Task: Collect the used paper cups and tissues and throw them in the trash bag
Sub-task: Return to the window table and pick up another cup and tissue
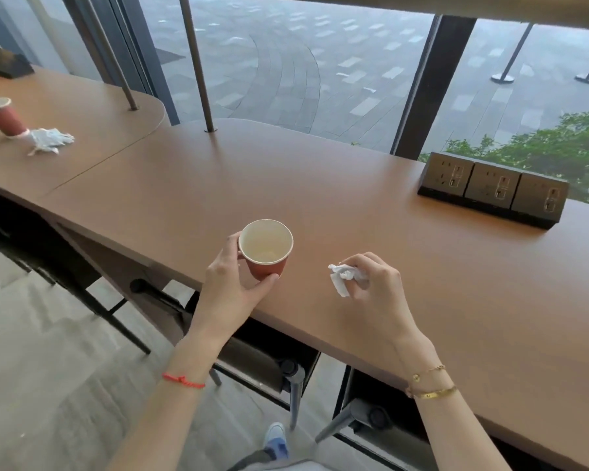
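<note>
The brown surface bears a black socket block beyond the right hand, no writing legible; the left hand grips a red paper cup, the right pinches a crumpled tissue

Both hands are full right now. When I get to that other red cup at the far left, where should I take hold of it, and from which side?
Take the far paper cup around its red side wall, a little below the rim, wrapping the grip as the left hand does on the near cup. It stands upright with its open mouth up. Come from its left or front, since the crumpled tissue lies against its right base.
</note>
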A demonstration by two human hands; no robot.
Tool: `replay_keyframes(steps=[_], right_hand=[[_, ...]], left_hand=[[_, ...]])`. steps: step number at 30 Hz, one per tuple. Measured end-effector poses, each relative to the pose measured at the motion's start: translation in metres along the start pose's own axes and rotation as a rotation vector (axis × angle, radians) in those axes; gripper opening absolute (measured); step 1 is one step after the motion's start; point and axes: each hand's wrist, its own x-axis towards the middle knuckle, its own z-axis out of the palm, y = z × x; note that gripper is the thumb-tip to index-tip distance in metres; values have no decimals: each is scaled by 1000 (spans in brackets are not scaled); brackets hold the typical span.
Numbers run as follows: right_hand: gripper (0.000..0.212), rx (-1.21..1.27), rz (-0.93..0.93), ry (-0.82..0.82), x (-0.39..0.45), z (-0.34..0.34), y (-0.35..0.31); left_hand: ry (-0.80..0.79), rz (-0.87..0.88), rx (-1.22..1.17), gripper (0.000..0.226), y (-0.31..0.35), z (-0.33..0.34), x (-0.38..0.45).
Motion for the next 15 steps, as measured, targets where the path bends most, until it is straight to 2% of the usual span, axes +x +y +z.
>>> replay_keyframes(steps=[5,15], right_hand=[[16,51,-96,-137,-32,-2,-11],[26,106,-350,-389,-102,12,-56]], left_hand=[[69,-81,24,77,11,-19,-74],[354,-286,123,71,22,-53,-239]])
